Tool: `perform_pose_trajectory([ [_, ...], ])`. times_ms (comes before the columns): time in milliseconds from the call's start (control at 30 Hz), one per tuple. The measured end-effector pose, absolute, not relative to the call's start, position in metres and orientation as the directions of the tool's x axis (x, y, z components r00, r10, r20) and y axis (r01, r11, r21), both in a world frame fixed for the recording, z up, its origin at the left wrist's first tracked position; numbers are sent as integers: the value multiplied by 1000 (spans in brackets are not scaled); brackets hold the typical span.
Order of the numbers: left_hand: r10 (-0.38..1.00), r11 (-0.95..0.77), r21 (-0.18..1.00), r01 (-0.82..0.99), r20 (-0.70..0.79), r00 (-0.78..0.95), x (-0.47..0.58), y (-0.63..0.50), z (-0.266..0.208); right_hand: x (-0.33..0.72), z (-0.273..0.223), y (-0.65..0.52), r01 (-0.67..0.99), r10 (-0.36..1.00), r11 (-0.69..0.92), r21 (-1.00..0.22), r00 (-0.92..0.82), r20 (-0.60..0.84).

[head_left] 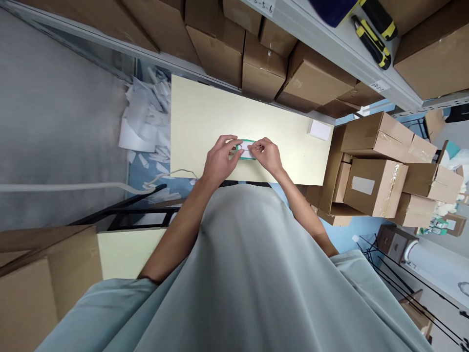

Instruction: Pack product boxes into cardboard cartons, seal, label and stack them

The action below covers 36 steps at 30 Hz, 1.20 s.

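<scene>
On the pale yellow tabletop (205, 112) lies a small flat white piece with a green border (248, 157), its exact kind too small to tell. My left hand (221, 159) grips the left end of this piece, thumb and fingertips on its edge. At the right end, my right hand (268, 155) is closed in a pinch over the white surface. Its fingertips cover whatever they hold. A thin dark line runs across the white part between both hands.
A white box (319, 129) lies at the table's right end. Cardboard boxes (266, 68) line the shelf behind, with box cutters (372, 44) above. More cartons (375, 186) are stacked at right. White scraps (144, 122) lie left of the table, near a white cable (110, 186).
</scene>
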<state>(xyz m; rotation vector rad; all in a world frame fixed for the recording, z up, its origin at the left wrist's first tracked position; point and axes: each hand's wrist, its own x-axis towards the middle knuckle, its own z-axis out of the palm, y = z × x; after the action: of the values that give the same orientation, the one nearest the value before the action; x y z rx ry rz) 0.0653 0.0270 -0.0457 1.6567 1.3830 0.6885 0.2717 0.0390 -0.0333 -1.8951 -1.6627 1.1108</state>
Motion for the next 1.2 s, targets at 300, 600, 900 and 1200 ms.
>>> perform_pose_trajectory([
  [300, 952, -85, 870, 486, -73, 298, 60, 52, -56, 275, -36, 31, 598, 939, -281, -750, 8, -345],
  [600, 946, -90, 872, 482, -75, 314, 65, 51, -54, 277, -35, 15, 588, 959, -179, -789, -73, -272],
  [900, 894, -192, 830, 524, -72, 442, 52, 59, -54, 275, -34, 14, 608, 964, -170, -775, -62, -260],
  [1200, 896, -182, 826, 534, -85, 437, 58, 53, -48, 273, -37, 1, 451, 891, -445, -774, 132, -435],
])
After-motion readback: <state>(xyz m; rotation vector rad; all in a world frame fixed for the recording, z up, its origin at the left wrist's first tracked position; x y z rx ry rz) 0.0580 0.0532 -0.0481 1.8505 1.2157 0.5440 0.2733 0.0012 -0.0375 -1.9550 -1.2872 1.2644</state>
